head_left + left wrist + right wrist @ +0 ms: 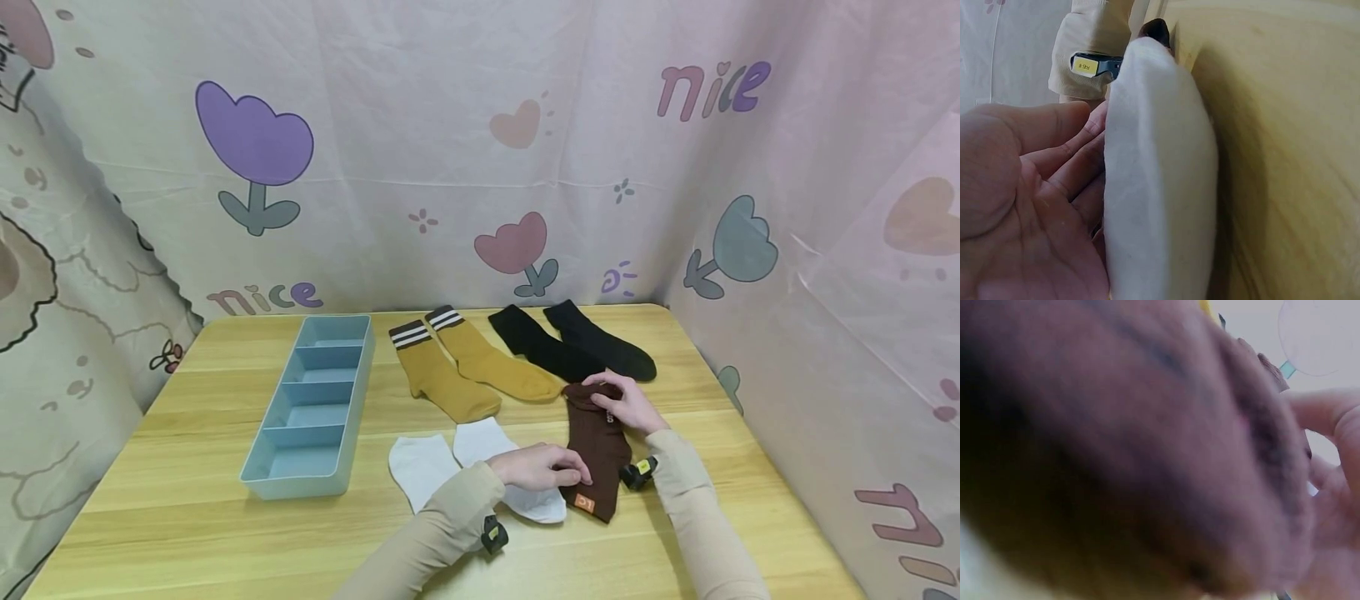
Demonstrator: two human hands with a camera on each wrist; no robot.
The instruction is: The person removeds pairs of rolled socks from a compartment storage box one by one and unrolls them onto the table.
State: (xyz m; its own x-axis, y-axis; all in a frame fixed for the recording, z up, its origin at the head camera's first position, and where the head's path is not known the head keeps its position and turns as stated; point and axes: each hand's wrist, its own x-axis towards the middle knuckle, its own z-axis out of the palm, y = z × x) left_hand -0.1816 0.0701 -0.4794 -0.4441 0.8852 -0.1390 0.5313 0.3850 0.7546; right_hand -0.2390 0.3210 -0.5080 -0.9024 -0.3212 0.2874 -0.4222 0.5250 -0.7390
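Observation:
Brown socks (596,446) lie flat at the right of the table, with an orange patch near the lower end; whether one covers another I cannot tell. My right hand (628,402) touches their upper end, fingers lightly bent. In the right wrist view the brown fabric (1147,425) is blurred and close, beside the thumb (1325,409). My left hand (542,467) reaches over a white sock (536,502), its fingertips at the brown socks' left edge. The left wrist view shows that white sock (1160,169) below relaxed fingers. A second white sock (422,467) lies to the left.
Two mustard socks (450,383) with striped cuffs lie at the middle back. Two black socks (603,342) are behind my right hand. On the left stands a blue box (341,467) with several compartments. Printed curtains (420,150) hang around the wooden table (187,517).

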